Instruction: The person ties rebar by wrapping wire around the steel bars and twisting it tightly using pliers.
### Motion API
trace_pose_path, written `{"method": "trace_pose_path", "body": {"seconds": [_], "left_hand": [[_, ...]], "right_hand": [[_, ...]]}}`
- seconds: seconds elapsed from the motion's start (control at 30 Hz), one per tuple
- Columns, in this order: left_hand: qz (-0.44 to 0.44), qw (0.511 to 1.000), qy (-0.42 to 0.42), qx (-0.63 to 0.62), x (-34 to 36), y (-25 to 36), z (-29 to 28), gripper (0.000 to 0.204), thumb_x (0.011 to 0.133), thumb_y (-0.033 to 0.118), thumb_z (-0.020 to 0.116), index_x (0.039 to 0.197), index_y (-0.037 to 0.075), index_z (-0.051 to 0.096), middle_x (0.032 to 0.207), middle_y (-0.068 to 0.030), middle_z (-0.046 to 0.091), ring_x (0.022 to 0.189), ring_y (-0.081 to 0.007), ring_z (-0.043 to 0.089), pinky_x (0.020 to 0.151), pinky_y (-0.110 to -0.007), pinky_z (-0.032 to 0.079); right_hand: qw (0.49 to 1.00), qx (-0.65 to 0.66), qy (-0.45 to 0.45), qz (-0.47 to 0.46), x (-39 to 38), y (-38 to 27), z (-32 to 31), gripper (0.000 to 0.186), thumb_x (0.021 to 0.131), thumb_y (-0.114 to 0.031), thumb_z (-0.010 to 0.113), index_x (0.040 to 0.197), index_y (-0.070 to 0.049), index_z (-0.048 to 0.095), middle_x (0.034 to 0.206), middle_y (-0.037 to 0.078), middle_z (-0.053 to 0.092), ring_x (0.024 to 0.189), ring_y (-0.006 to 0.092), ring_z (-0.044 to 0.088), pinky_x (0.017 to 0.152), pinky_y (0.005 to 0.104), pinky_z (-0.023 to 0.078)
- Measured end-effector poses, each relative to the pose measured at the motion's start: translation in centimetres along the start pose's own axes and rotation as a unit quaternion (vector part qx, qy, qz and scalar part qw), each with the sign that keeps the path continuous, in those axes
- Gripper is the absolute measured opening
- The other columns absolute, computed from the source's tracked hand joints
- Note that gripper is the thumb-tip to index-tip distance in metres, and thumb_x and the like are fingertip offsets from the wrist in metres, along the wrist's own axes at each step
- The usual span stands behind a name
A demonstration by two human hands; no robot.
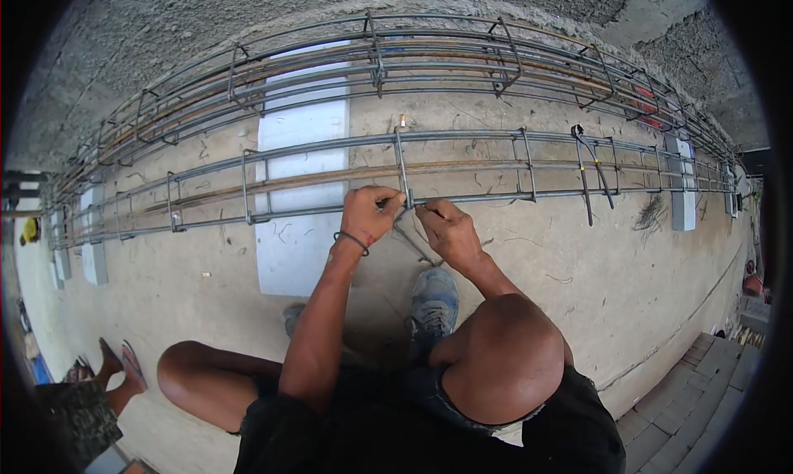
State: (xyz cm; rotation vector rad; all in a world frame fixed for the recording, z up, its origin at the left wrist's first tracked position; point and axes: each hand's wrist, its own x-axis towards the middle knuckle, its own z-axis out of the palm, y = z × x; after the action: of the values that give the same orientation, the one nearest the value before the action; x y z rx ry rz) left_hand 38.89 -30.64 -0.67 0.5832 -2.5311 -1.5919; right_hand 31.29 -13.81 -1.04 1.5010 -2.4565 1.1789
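Observation:
A long cage of steel reinforcing bars (479,164) lies across the concrete floor in front of me. My left hand (369,212) grips the near lower bar where an upright stirrup (401,164) crosses it. My right hand (444,229) is closed just to the right of that joint, pinching thin tie wire (410,241) that trails down below the bar. Both hands nearly touch at the joint. A cord band circles my left wrist.
A second, larger rebar cage (376,61) runs behind the first. Pliers (588,156) hang on the near cage at right. White blocks (299,185) support the cages. Another person's feet in sandals (116,367) are at lower left. Paving bricks (702,383) lie lower right.

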Motion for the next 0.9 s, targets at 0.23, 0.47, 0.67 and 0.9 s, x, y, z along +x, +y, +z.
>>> {"method": "trace_pose_path", "body": {"seconds": [0.23, 0.47, 0.67, 0.9], "left_hand": [[-0.046, 0.992, 0.119, 0.002, -0.1, 3.3, 0.8, 0.031, 0.076, 0.008, 0.069, 0.106, 0.001, 0.063, 0.076, -0.0105, 0.069, 0.066, -0.0134, 0.064, 0.063, -0.025, 0.05], [-0.292, 0.818, 0.217, -0.446, -1.4, 3.2, 2.1, 0.018, 0.077, 0.006, 0.068, 0.094, 0.002, 0.064, 0.069, -0.0002, 0.064, 0.063, -0.0112, 0.062, 0.064, -0.025, 0.053], [-0.398, 0.731, 0.094, -0.546, -0.7, 0.8, 1.0, 0.012, 0.076, 0.01, 0.07, 0.083, 0.004, 0.063, 0.068, 0.0019, 0.058, 0.065, -0.0099, 0.058, 0.055, -0.017, 0.052], [-0.455, 0.724, 0.044, -0.517, -1.9, 1.2, 1.3, 0.016, 0.079, 0.012, 0.07, 0.087, 0.001, 0.063, 0.073, 0.0005, 0.056, 0.061, -0.0098, 0.056, 0.047, -0.018, 0.045]], "right_hand": [[0.892, 0.299, 0.009, 0.339, -0.4, -2.0, 0.3, 0.012, 0.082, -0.004, 0.064, 0.092, 0.003, 0.065, 0.081, 0.009, 0.064, 0.071, 0.0178, 0.063, 0.064, 0.0255, 0.052], [0.554, 0.609, 0.033, 0.566, 0.1, -1.1, -0.6, 0.011, 0.082, -0.003, 0.063, 0.088, 0.007, 0.062, 0.08, 0.011, 0.064, 0.069, 0.0157, 0.063, 0.066, 0.0223, 0.054], [0.679, 0.522, -0.085, 0.51, 0.4, -0.3, -1.2, 0.01, 0.082, -0.005, 0.064, 0.085, 0.004, 0.064, 0.073, 0.007, 0.062, 0.061, 0.0125, 0.057, 0.055, 0.0227, 0.047], [0.718, 0.494, -0.106, 0.478, 1.6, 0.3, -1.2, 0.011, 0.08, -0.004, 0.061, 0.076, 0.006, 0.064, 0.061, 0.006, 0.058, 0.051, 0.011, 0.049, 0.046, 0.0246, 0.037]]}}
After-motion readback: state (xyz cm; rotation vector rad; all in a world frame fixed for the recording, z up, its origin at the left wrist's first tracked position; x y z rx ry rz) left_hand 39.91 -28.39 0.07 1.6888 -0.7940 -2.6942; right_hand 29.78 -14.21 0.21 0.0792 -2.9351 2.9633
